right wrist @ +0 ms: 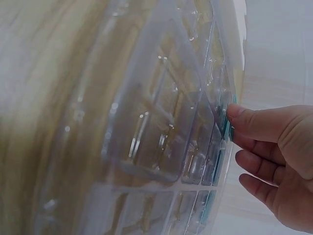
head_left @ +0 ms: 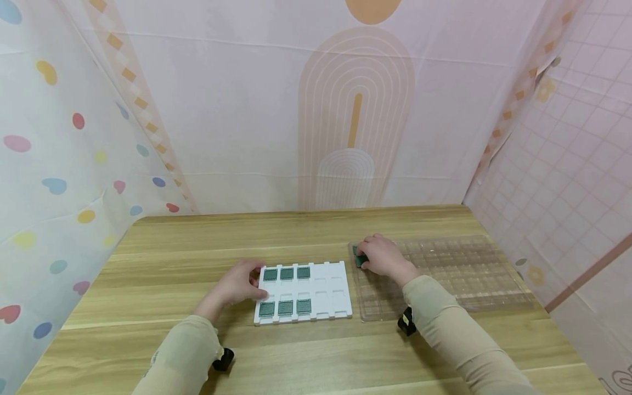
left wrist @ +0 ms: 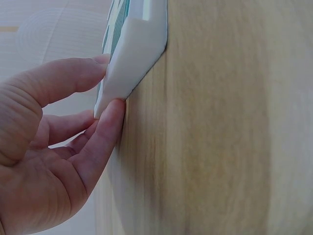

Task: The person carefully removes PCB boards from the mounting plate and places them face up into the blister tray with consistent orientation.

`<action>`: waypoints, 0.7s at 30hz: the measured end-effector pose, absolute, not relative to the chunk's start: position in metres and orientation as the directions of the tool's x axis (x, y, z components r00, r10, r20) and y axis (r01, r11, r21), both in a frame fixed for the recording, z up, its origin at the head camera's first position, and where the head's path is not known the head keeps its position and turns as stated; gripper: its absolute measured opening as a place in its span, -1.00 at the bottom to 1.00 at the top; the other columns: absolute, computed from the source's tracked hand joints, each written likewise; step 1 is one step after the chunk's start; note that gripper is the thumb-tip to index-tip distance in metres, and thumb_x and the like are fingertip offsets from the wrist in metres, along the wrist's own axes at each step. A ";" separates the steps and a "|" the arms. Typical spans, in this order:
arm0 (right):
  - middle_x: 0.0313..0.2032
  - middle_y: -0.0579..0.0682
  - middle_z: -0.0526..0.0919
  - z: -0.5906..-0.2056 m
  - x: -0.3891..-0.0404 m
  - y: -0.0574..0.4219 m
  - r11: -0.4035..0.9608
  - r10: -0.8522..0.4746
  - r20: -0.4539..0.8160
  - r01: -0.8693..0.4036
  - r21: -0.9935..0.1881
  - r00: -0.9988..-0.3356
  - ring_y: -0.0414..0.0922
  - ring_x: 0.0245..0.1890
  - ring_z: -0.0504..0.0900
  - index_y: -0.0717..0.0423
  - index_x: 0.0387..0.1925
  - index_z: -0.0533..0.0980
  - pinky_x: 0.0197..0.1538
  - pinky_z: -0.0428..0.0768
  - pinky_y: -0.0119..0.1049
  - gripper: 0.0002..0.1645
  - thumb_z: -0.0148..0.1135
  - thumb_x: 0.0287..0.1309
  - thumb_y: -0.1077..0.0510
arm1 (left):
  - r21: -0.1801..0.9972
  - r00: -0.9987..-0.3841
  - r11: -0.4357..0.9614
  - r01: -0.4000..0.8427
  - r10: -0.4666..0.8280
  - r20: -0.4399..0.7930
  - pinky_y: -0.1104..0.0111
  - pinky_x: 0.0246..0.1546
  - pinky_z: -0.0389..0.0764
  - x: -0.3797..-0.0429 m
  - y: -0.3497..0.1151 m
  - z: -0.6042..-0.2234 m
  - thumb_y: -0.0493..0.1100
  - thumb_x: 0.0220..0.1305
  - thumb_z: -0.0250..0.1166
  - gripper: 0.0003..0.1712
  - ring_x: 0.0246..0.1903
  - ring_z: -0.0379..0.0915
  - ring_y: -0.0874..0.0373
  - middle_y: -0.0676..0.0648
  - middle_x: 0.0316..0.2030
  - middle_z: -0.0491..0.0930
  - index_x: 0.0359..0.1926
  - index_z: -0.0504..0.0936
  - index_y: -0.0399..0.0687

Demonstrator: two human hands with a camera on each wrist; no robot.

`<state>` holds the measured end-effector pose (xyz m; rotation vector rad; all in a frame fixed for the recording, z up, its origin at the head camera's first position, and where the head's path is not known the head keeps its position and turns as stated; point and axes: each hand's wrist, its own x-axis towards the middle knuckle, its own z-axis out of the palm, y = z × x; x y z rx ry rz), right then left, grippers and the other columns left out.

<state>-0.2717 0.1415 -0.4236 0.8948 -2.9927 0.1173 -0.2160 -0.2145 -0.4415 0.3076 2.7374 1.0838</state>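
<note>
My left hand (head_left: 238,284) holds the left end of a white tray (head_left: 329,299) on the table. In the left wrist view, the thumb (left wrist: 85,72) lies on the tray's upper side and fingertips press its end wall. Green square chips (head_left: 287,273) with grid patterns sit in both rows of this tray, three in each; its right-hand pockets are bare. At the far left corner of a clear plastic tray (head_left: 474,271), my right hand (head_left: 384,257) pinches a green chip (right wrist: 228,122) between thumb and forefinger. Its other fingers are loosely bent. Further green (right wrist: 209,208) shows in the clear tray's pockets.
Both trays lie side by side on a wooden table (head_left: 306,356), a narrow gap between them. Patterned cloth (head_left: 237,120) hangs behind the table and along both sides. A black wrist device (head_left: 224,360) sits under each sleeve.
</note>
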 end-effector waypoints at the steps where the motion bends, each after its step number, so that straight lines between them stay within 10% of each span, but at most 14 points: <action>1: -0.15 0.03 0.64 -0.424 -0.272 0.142 0.834 -0.546 0.035 -0.548 -0.066 -0.837 0.04 -0.08 0.54 0.09 -0.16 0.65 0.05 0.51 -0.08 -0.72 0.49 0.06 0.16 | 0.689 -0.962 0.714 0.124 0.256 -0.091 0.25 -0.21 0.47 -0.216 -0.215 -0.442 -0.31 -0.11 0.57 -0.17 -0.25 0.40 0.05 -0.21 -0.07 0.50 0.21 0.44 -0.45; 21: -0.15 0.04 0.63 -0.421 -0.272 0.141 0.836 -0.544 0.011 -0.543 -0.076 -0.839 0.05 -0.09 0.54 0.09 -0.16 0.65 0.01 0.53 -0.07 -0.73 0.49 0.07 0.16 | 0.686 -0.961 0.715 0.139 0.265 -0.082 0.24 -0.22 0.47 -0.218 -0.216 -0.443 -0.33 -0.12 0.57 -0.19 -0.27 0.40 0.05 -0.19 -0.11 0.50 0.19 0.45 -0.46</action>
